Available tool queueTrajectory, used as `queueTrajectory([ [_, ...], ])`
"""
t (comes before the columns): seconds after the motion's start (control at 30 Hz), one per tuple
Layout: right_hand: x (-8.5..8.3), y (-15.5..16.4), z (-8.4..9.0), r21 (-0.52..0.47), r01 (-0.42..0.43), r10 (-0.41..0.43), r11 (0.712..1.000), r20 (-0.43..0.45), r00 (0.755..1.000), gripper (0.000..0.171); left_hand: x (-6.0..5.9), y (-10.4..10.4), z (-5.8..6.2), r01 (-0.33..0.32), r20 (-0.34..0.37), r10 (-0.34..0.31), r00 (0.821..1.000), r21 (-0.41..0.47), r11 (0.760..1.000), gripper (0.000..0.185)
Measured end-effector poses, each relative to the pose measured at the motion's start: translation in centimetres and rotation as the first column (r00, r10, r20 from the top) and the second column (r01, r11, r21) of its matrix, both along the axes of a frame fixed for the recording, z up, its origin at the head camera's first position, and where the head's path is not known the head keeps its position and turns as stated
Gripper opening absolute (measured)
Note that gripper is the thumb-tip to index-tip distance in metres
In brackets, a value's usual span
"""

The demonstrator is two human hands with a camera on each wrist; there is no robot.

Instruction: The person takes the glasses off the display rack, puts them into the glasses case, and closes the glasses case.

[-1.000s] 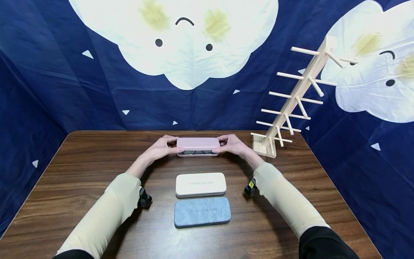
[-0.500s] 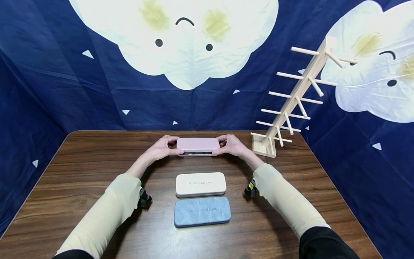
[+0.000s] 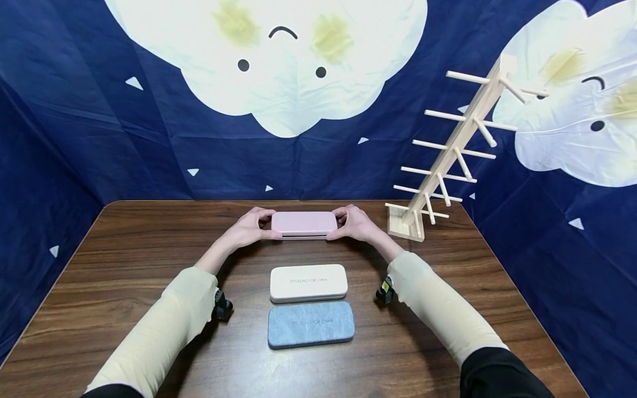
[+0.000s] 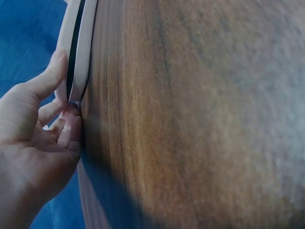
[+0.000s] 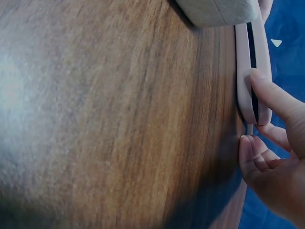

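A pink glasses case (image 3: 304, 222) lies near the far edge of the table, its lid lowered to a narrow dark gap along the front. My left hand (image 3: 247, 228) holds the lid's left end, thumb at the front and fingers behind. At the opposite end, my right hand (image 3: 357, 225) grips the lid in the same way. Both wrist views show the dark slit between lid (image 4: 69, 33) and base (image 5: 243, 71), with a thumb on the lid's edge. Closer to me are a cream glasses case (image 3: 308, 283) and a blue one (image 3: 311, 325), both closed.
A wooden rack with pegs (image 3: 450, 143) stands at the back right of the brown wooden table (image 3: 149, 254), beyond my right hand. Behind the table hangs a dark blue cloth (image 3: 224, 160) with white clouds. Each wrist carries a small black camera (image 3: 222, 305).
The pink case's lid has come down: glasses showed through the wider gap earlier, and now only a thin slit is left. Both hands keep their hold at its ends.
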State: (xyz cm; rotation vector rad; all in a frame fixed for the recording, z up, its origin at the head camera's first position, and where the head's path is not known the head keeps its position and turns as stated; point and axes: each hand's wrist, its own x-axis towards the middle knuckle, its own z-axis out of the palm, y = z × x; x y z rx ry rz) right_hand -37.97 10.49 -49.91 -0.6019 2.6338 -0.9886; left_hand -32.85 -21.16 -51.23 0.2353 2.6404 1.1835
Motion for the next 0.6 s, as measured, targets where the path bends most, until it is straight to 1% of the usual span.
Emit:
queueTrajectory([
  [0.23,-0.04,-0.21,-0.10,0.069,-0.012,0.017,0.998,-0.073,0.997,0.056,-0.05,0.10,0.04,0.022,-0.044,-0.025,0.999,-0.057,0.998,0.081],
  [0.6,0.20,-0.36,-0.40,0.149,-0.011,0.035,0.989,-0.161,0.986,0.058,0.13,0.40,-0.03,0.026,-0.113,-0.037,0.993,-0.096,0.995,0.076],
])
